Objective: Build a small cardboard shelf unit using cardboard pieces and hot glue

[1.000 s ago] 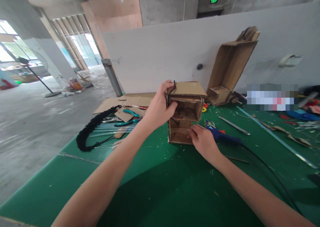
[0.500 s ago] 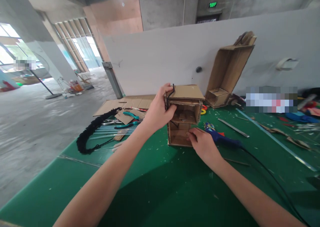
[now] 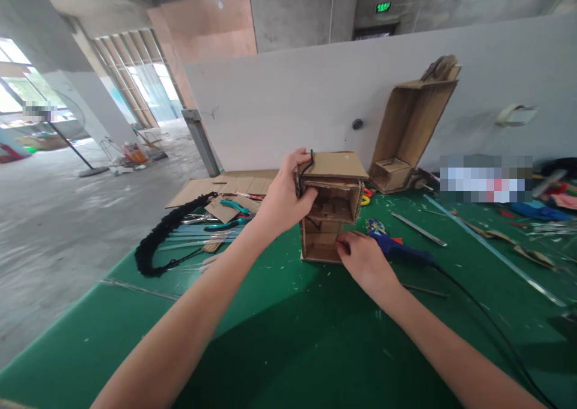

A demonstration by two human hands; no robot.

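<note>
A small cardboard box (image 3: 339,166) with two open compartments stands upright on the green table (image 3: 288,337). My left hand (image 3: 291,196) grips its upper left side, thumb at the upper compartment's edge and fingers around the back corner. A black cord (image 3: 308,164) bends over that same corner. Down at the lower compartment, my right hand (image 3: 363,253) has its fingers closed at the right wall; the fingertips are partly hidden, but they seem to pinch that wall. Just right of this hand lies a blue glue gun (image 3: 401,250) with a dark cable.
A taller cardboard structure (image 3: 412,127) leans against the white wall (image 3: 279,109) behind. On the left lie a black fuzzy strip (image 3: 151,244), teal-handled pliers (image 3: 229,224), clear glue sticks and cardboard sheets (image 3: 193,190). A metal strip (image 3: 419,229) and scraps lie right.
Both hands keep their places on the cardboard box, and the box stays put. The whole view has shifted very slightly.
</note>
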